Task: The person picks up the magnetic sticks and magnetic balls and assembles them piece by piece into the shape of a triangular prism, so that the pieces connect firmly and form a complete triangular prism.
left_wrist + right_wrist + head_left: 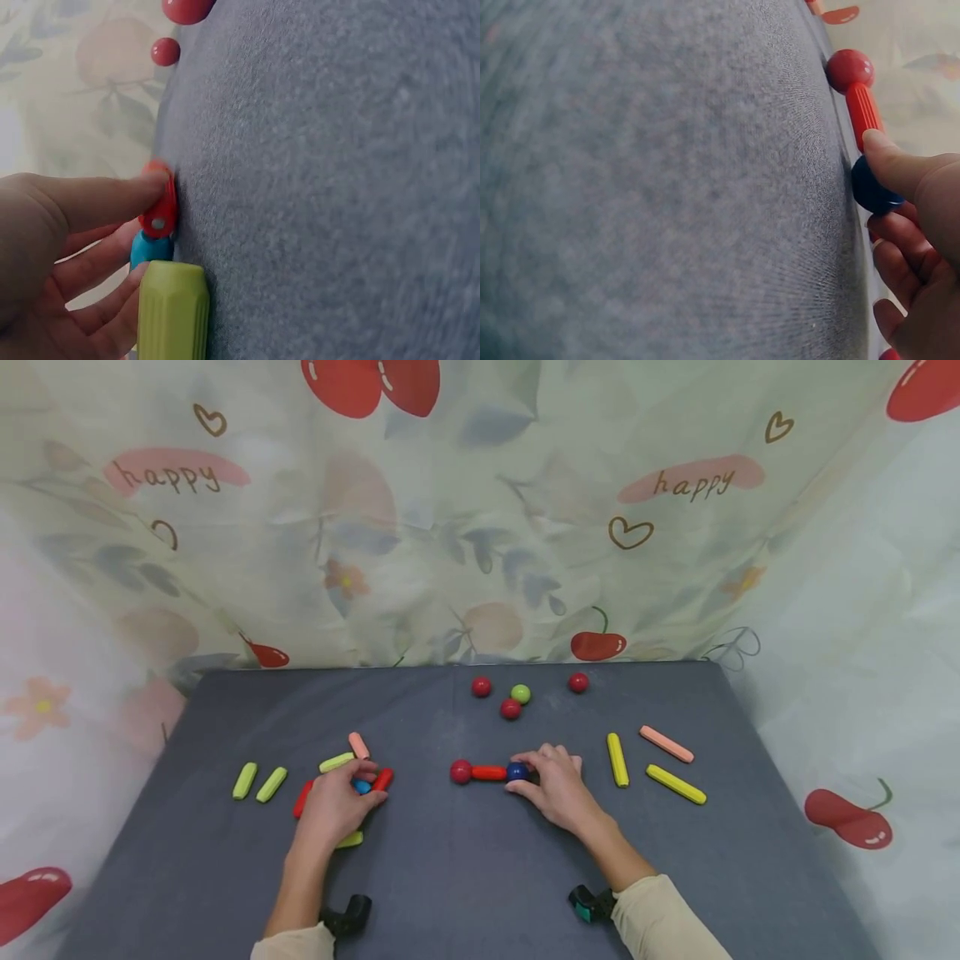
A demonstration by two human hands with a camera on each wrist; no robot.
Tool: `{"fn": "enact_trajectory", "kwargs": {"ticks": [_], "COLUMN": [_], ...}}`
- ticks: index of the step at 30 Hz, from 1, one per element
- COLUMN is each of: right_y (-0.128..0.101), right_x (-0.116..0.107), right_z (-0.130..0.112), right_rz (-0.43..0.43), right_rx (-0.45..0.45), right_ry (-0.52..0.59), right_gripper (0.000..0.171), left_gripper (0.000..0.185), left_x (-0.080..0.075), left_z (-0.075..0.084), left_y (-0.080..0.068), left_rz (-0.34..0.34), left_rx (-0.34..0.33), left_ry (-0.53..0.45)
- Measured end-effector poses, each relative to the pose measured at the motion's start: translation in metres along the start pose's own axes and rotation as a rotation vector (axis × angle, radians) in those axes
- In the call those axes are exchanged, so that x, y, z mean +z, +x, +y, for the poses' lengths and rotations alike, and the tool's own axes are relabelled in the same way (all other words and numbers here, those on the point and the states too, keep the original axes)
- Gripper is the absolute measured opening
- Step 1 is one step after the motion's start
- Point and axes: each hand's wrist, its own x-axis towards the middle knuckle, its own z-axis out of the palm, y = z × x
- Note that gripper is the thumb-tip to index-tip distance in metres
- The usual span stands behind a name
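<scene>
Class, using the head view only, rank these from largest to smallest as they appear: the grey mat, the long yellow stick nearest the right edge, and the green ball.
1. Grey mat
2. Long yellow stick
3. Green ball

Table mat [465,860]: dark grey, plain, felt-like.
Backdrop cloth [480,527]: pale green-white, printed with red cherries, brown hearts, pink "happy" patches and grey-blue leaves.
Ball at right hand [516,771]: dark blue.
Stick joined to it [489,772]: red-orange.
Ball at its far end [461,771]: red.
Ball at left hand [362,787]: light blue.
Short stick beside it [383,779]: red.
Pair of sticks, centre left of the frame [257,782]: lime green.
Stick above left hand [358,745]: salmon pink.
Balls, upper centre [511,709]: three red, one green [521,694].
Sticks, centre right [676,783]: two yellow, one salmon pink [666,743].
Sleeves [660,918]: cream.
</scene>
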Motion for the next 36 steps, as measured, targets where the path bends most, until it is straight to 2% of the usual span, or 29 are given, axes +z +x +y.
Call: {"fn": "enact_trajectory", "kwargs": {"ticks": [5,10,13,18,24,29,36], "right_y": [0.0,-0.001,-0.001,-0.001,-0.003,-0.004,-0.002], "right_x": [0.001,0.002,0.002,0.002,0.0,0.001,0.002], "right_z": [0.002,0.003,0.003,0.001,0.003,0.005,0.005], "right_rz": [0.004,0.009,0.008,0.003,0.012,-0.002,0.015], "right_rx": [-0.005,-0.003,-0.007,-0.014,-0.003,0.013,-0.007], "right_ry": [-0.001,0.002,0.001,0.005,0.002,-0.007,0.013], "right_gripper": [0.041,0.04,0.04,0.041,0.039,0.04,0.04], "left_gripper": [0.039,0.037,0.036,0.042,0.039,0.038,0.035], "left_x": [0.002,0.005,0.003,-0.005,-0.005,0.013,0.044], "left_z": [0.005,0.012,0.014,0.019,0.04,0.066,0.093], "left_y": [-0.001,0.0,0.0,-0.001,0.01,0.026,0.044], "left_rz": [0.027,0.008,0.005,0.027,0.018,-0.005,-0.03], "left_rx": [0.011,0.044,0.063,0.073,0.092,0.09,0.116], "left_ry": [0.053,0.181,0.208,0.14,-0.089,-0.22,-0.215]}}
